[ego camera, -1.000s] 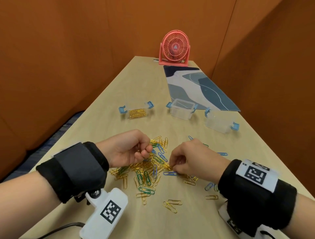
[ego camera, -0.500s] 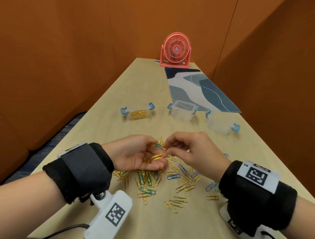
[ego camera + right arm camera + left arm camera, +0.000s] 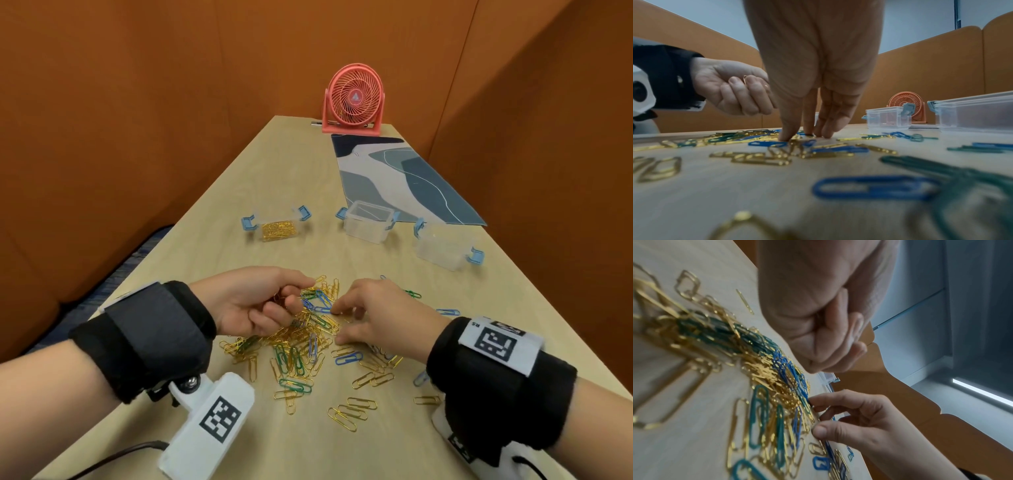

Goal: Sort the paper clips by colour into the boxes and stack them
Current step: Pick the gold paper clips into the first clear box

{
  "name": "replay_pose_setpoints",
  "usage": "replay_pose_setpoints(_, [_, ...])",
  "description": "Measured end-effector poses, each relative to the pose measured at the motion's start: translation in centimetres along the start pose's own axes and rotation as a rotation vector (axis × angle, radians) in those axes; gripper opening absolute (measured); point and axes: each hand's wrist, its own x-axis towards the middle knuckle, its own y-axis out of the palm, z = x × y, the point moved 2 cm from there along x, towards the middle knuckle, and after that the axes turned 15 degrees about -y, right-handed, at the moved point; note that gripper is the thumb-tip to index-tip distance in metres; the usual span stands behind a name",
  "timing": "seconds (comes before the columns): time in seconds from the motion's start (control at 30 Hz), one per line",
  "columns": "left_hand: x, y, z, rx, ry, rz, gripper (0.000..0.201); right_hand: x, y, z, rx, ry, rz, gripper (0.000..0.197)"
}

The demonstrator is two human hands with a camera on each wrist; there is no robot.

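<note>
A heap of gold, green and blue paper clips (image 3: 301,346) lies on the wooden table. Just above its far left side hovers my left hand (image 3: 294,296), fingers curled round a few gold clips (image 3: 745,79). My right hand (image 3: 337,325) reaches down into the heap from the right. Its fingertips (image 3: 785,138) are straight and spread, and they press on clips (image 3: 807,404) against the table. Three clear boxes with blue latches stand beyond. The left box (image 3: 277,228) holds gold clips. I see nothing in the middle box (image 3: 368,222) or the right box (image 3: 442,250).
A patterned blue mat (image 3: 394,174) lies behind the boxes, and a red desk fan (image 3: 354,99) stands at the table's far end. Orange partition walls close in on the left, back and right. Stray clips (image 3: 448,311) lie to the right of the heap.
Half a second ago my left palm lay open under the right hand, which was dropping gold clips into it. The left fingers have since curled round them, and the right hand has dropped back onto the heap.
</note>
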Motion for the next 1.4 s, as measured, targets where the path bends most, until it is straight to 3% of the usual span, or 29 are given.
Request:
replay_pose_setpoints(0.17, [0.0, 0.1, 0.0, 0.019, 0.023, -0.017, 0.035, 0.2, 0.0, -0.5, 0.058, 0.014, -0.052, 0.008])
replay_pose_setpoints(0.33, [0.1, -0.1, 0.1, -0.019, 0.087, -0.027, 0.021, 0.1, 0.0, -0.4, -0.004, 0.024, -0.055, 0.018])
replay_pose_setpoints(0.47, [0.2, -0.2, 0.2, -0.072, 0.114, -0.023, 0.028, 0.0, -0.2, -0.3, 0.034, -0.003, -0.170, 0.025])
replay_pose_setpoints(0.6, [0.0, 0.2, 0.3, -0.113, 0.112, 0.028, 0.034, -0.1, -0.6, 0.0, 0.172, -0.081, -0.350, 0.025])
replay_pose_setpoints(0.8, [0.1, 1.1, 0.1, -0.123, 0.098, 0.091, 0.045, -0.2, -0.9, 0.6, 0.376, -0.200, -0.468, 0.030])
replay_pose_setpoints(0.93, [0.2, 1.9, 0.1, -0.106, 0.096, 0.150, 0.041, -0.4, -1.1, 0.8, 0.513, -0.234, -0.508, 0.032])
replay_pose_setpoints(1.07, [0.3, 1.7, -0.1, -0.002, 0.073, 0.100, 0.028, -0.3, -1.1, 0.6, 0.341, -0.242, -0.520, 0.021])
replay_pose_setpoints(1.17, [0.3, 0.0, -0.9, 0.102, 0.037, 0.003, 0.028, -0.3, -0.8, 0.2, 0.210, -0.097, -0.375, 0.012])
replay_pose_setpoints(1.27, [0.0, -2.3, -3.4, 0.179, 0.080, -0.155, 0.029, -0.5, 0.0, -0.1, 0.175, 0.006, -0.090, 0.027])
replay_pose_setpoints(1.33, [-0.4, -3.5, -5.8, 0.198, 0.140, -0.288, 0.029, -0.5, 0.2, -0.2, 0.157, 0.022, -0.050, 0.026])
replay_pose_setpoints(1.4, [-0.9, -4.0, -8.2, 0.132, 0.218, -0.380, 0.028, -0.3, 0.1, -0.5, 0.150, 0.030, -0.077, 0.013])
